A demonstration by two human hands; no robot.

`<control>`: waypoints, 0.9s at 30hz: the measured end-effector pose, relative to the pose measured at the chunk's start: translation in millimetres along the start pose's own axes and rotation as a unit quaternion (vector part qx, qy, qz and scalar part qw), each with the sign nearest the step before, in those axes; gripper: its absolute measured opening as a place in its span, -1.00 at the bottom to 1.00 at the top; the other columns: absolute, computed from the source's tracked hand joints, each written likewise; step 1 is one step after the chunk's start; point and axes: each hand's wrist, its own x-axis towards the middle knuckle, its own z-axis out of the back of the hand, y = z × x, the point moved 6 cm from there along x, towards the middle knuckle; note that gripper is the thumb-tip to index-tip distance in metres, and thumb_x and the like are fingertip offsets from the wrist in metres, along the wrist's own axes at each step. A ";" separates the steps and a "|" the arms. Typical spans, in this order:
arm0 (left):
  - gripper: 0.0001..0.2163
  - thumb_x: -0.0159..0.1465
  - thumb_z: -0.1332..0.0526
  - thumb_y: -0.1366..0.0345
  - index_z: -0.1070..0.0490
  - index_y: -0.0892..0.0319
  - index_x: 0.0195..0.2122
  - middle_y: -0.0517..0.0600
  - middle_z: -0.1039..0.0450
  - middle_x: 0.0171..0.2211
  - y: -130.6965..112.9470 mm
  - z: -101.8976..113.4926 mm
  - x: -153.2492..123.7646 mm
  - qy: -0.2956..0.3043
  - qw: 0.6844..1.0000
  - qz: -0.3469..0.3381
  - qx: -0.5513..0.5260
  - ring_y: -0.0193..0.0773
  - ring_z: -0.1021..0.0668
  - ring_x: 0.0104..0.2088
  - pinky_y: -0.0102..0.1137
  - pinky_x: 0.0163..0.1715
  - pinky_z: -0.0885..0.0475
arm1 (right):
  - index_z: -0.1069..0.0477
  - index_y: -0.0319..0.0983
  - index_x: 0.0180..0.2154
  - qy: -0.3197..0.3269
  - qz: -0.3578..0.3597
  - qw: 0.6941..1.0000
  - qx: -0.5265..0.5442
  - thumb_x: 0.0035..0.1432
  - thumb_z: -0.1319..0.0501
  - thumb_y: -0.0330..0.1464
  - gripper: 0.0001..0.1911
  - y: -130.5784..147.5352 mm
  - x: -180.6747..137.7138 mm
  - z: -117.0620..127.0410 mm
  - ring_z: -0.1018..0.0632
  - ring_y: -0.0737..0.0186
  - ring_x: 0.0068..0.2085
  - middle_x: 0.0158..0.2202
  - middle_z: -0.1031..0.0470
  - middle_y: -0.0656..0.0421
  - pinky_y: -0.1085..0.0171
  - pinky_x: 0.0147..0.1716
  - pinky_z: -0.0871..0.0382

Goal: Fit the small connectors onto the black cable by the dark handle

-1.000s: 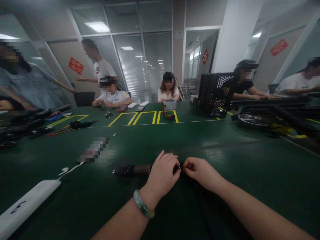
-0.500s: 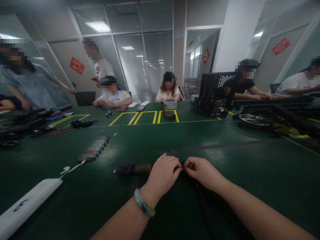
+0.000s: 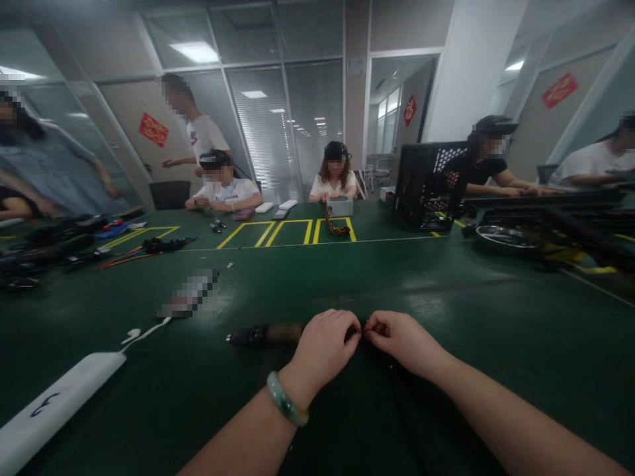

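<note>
Grip on both sides is a tight fingertip pinch: the left hand, wearing a jade bangle, and the right hand press toward each other on a thin dark wire near the counter's near edge. The fingers hide most of it, and the soft view makes its ends hard to judge. Just left of the pinch, a black-and-brown cylinder lies flat on the green counter, its long axis running left to right. Its brown end tucks behind the left hand, making that hand the nearer of the two. A dark cable trails from beneath the hands toward the near edge.

Toward the near left corner lies a white power strip, with a pixelated object beyond it. Wire bundles and yellow tape outlines mark the far half, where a black mesh computer case stands near the far right. A co-worker sits at the far edge.
</note>
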 end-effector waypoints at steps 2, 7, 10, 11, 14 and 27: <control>-0.95 0.28 -0.16 0.33 -0.40 0.10 -0.26 -0.07 -0.46 -0.27 -1.4 1.2 -0.3 0.003 1.000 -0.005 -0.006 -0.21 -0.48 -0.22 -0.29 -0.18 -0.35 | -0.48 -0.21 -0.33 -0.002 0.002 1.000 -0.002 0.14 -0.17 -0.34 -0.88 0.3 0.0 0.0 -0.50 0.30 -0.44 -0.45 -0.53 0.23 0.39 -0.48 -0.22; -0.91 0.28 -0.16 0.33 -0.38 0.08 -0.20 -0.08 -0.45 -0.26 -2.7 3.3 -0.8 -0.003 1.000 -0.005 -0.001 -0.21 -0.47 -0.22 -0.29 -0.18 -0.36 | -0.47 -0.20 -0.33 -0.004 0.011 1.000 0.003 0.14 -0.17 -0.34 -0.88 -0.3 0.0 -0.4 -0.49 0.30 -0.44 -0.46 -0.52 0.24 0.38 -0.46 -0.23; -0.90 0.25 -0.20 0.33 -0.38 0.08 -0.20 -0.08 -0.45 -0.25 -0.6 0.2 -0.8 0.005 1.000 0.002 0.009 -0.21 -0.47 -0.22 -0.30 -0.19 -0.36 | -0.48 -0.20 -0.33 -0.002 0.007 1.000 -0.001 0.14 -0.17 -0.34 -0.87 -1.2 0.3 -0.6 -0.49 0.30 -0.43 -0.45 -0.52 0.23 0.38 -0.46 -0.24; -0.90 0.24 -0.20 0.34 -0.38 0.08 -0.21 -0.07 -0.45 -0.25 0.0 -1.0 -0.8 0.009 1.000 0.001 0.011 -0.20 -0.47 -0.22 -0.30 -0.19 -0.36 | -0.48 -0.20 -0.33 -0.001 0.005 1.000 -0.001 0.14 -0.17 -0.34 -0.87 -1.3 0.3 -0.6 -0.49 0.30 -0.43 -0.44 -0.53 0.23 0.38 -0.46 -0.24; -0.92 0.23 -0.20 0.37 -0.39 0.09 -0.25 -0.08 -0.45 -0.26 1.0 -2.7 -0.3 0.011 1.000 -0.002 0.009 -0.21 -0.47 -0.23 -0.29 -0.18 -0.35 | -0.48 -0.20 -0.33 -0.001 0.006 1.000 0.001 0.15 -0.16 -0.33 -0.87 -0.9 -0.1 -0.6 -0.50 0.30 -0.42 -0.43 -0.53 0.23 0.38 -0.46 -0.23; -0.94 0.24 -0.19 0.31 -0.39 0.08 -0.25 -0.07 -0.45 -0.28 -2.4 0.7 0.5 0.006 1.000 -0.001 0.018 -0.20 -0.47 -0.24 -0.30 -0.23 -0.34 | -0.48 -0.20 -0.34 -0.010 0.010 1.000 0.001 0.14 -0.17 -0.33 -0.87 -1.9 0.1 -0.8 -0.50 0.29 -0.42 -0.44 -0.53 0.22 0.38 -0.46 -0.23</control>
